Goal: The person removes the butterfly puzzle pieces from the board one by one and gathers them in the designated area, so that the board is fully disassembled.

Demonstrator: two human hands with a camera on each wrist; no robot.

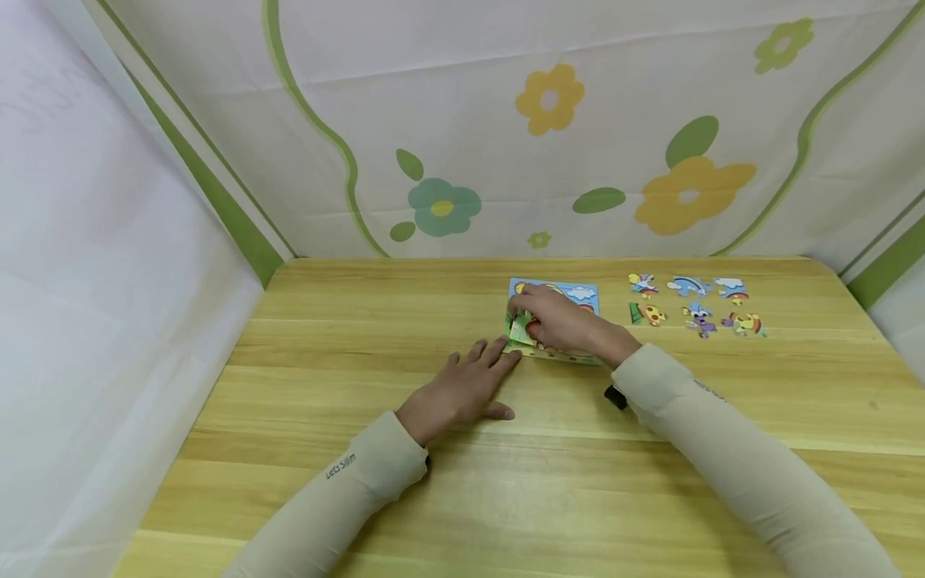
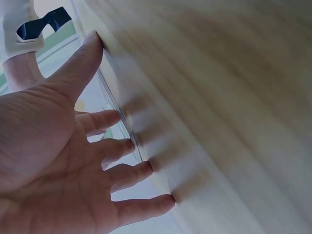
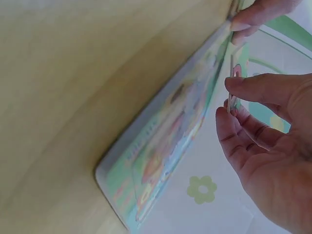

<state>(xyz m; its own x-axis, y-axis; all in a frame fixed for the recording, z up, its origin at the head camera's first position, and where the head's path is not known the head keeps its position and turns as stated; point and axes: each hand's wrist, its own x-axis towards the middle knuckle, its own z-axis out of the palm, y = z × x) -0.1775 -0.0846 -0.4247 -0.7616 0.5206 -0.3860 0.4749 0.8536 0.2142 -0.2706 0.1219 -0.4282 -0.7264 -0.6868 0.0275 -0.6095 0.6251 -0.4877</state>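
Note:
A colourful puzzle board (image 1: 582, 294) lies flat on the wooden table, its middle mostly covered by my right hand (image 1: 552, 319). That hand pinches a puzzle piece (image 3: 238, 73) between thumb and fingers, just above the board; the piece looks green with some red, and it is tilted. My left hand (image 1: 466, 385) rests palm down with spread, straight fingers. Its fingertips touch the board's near left corner, and the thumb lies on the wood. In the left wrist view, the fingertips (image 2: 141, 168) press on the table side of the board's edge.
Several loose puzzle pieces (image 1: 697, 319) lie in two rows right of the board. A black object (image 1: 616, 396) shows at the right cuff. Behind the wooden table (image 1: 325, 321) hangs a white cloth (image 1: 448, 96) with printed flowers; another white sheet (image 1: 108, 281) stands at the left.

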